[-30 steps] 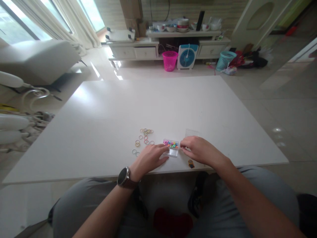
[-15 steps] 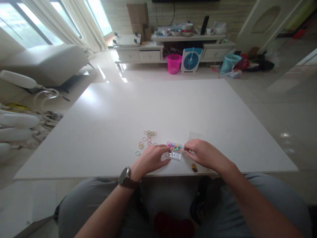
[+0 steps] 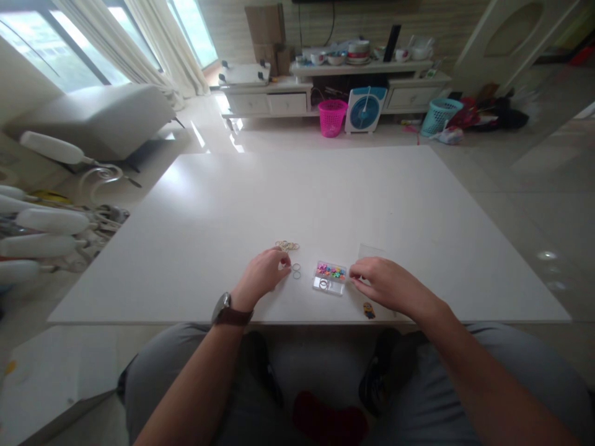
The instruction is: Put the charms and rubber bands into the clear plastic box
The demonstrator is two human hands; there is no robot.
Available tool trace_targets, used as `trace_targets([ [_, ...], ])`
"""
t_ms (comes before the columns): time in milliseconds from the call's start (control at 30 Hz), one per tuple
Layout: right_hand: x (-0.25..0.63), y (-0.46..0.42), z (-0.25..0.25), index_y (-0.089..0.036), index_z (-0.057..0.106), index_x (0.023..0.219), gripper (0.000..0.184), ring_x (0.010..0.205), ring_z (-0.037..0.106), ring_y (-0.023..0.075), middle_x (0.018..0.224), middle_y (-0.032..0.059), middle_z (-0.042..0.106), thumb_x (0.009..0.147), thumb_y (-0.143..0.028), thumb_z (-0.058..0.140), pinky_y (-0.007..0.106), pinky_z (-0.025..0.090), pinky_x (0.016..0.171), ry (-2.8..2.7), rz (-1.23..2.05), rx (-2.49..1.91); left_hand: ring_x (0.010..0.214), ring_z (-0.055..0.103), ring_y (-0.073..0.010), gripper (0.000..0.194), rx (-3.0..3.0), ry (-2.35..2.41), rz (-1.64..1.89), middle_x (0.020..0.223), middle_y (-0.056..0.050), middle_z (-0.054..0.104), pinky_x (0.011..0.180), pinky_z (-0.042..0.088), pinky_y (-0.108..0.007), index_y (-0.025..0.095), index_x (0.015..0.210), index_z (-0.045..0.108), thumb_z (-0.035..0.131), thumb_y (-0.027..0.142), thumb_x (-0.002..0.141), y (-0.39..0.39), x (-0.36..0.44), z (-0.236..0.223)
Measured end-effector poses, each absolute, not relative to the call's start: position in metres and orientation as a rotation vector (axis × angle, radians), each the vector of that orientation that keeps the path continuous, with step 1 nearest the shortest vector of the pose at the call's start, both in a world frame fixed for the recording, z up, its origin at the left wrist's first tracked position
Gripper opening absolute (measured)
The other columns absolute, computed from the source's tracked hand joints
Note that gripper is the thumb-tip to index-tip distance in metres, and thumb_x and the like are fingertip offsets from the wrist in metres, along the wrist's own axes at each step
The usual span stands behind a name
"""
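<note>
A clear plastic case (image 3: 335,292) lies on the white table, with small colourful pieces (image 3: 331,271) in its far compartment. At least one thin ring (image 3: 323,284) is in its near compartment. My left hand (image 3: 263,279), wearing a watch, is left of the case among loose thin rings; thumb and forefinger are curved with a small gap between them. Two thin rings (image 3: 296,271) lie just beyond its fingertips. My right hand (image 3: 383,282) is at the right side of the case, thumb and fingers pinched together; what they hold, if anything, is hidden.
Behind my left hand is a cluster of rings (image 3: 289,246). A clear flat lid (image 3: 370,250) lies beyond my right hand. A small yellow cartoon figure (image 3: 369,310) is by the table's front edge. Past the table stand a pink basket (image 3: 332,118) and a blue fan (image 3: 365,110).
My left hand has moved left from the case to the loose rings, uncovering the ring in the near compartment. My right hand stays beside the case. The view has shifted slightly.
</note>
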State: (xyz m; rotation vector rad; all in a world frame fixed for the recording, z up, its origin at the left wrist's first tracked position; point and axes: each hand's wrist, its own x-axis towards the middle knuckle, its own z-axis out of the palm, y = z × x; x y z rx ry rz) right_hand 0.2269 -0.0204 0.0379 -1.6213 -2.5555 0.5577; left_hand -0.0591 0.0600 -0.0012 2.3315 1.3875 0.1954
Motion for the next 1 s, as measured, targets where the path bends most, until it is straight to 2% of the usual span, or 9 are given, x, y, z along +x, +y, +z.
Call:
trace_targets([
  [333, 0.23, -0.019, 0.035, -0.017, 0.063, 0.08, 0.019, 0.077, 0.057, 0.0167, 0.081, 0.0055, 0.066, 0.094, -0.02, 0.052, 0.027, 0.034, 0.069, -2.544, 0.583, -1.645, 0.075, 0.06, -0.018, 0.013, 2.359, 1.357, 0.102, 0.086, -0.005, 0.065, 0.07, 0.044, -0.03, 0.019, 0.075, 0.061, 0.05, 0.015, 0.082, 0.059, -0.062, -0.001],
  [533, 0.229, -0.019, 0.036, -0.017, 0.063, 0.079, 0.019, 0.075, 0.057, 0.0167, 0.081, 0.0051, 0.066, 0.094, -0.021, 0.051, 0.027, 0.033, 0.067, -2.552, 0.549, -1.646, 0.07, 0.06, -0.017, 0.014, 2.37, 1.345, 0.113, 0.079, -0.003, 0.065, 0.065, 0.043, -0.028, 0.02, 0.09, 0.057, 0.045, 0.014, 0.087, 0.055, -0.057, -0.002],
  [733, 0.227, -0.021, 0.038, -0.017, 0.064, 0.081, 0.02, 0.077, 0.058, 0.0166, 0.083, 0.0057, 0.067, 0.095, -0.023, 0.051, 0.027, 0.034, 0.068, -2.566, 0.526, -1.659, 0.075, 0.061, -0.0177, 0.02, 2.397, 1.282, 0.152, 0.08, -0.002, 0.064, 0.068, 0.044, -0.028, 0.021, 0.098, 0.054, 0.046, 0.01, 0.083, 0.052, -0.05, -0.004],
  [1000, 0.228, -0.02, 0.037, -0.017, 0.065, 0.082, 0.02, 0.078, 0.059, 0.0173, 0.083, 0.0063, 0.068, 0.095, -0.024, 0.052, 0.027, 0.034, 0.068, -2.563, 0.534, -1.648, 0.077, 0.062, -0.0172, 0.023, 2.4, 1.138, 0.279, 0.086, -0.003, 0.066, 0.071, 0.046, -0.029, 0.021, 0.11, 0.054, 0.044, 0.015, 0.09, 0.058, -0.046, -0.009],
])
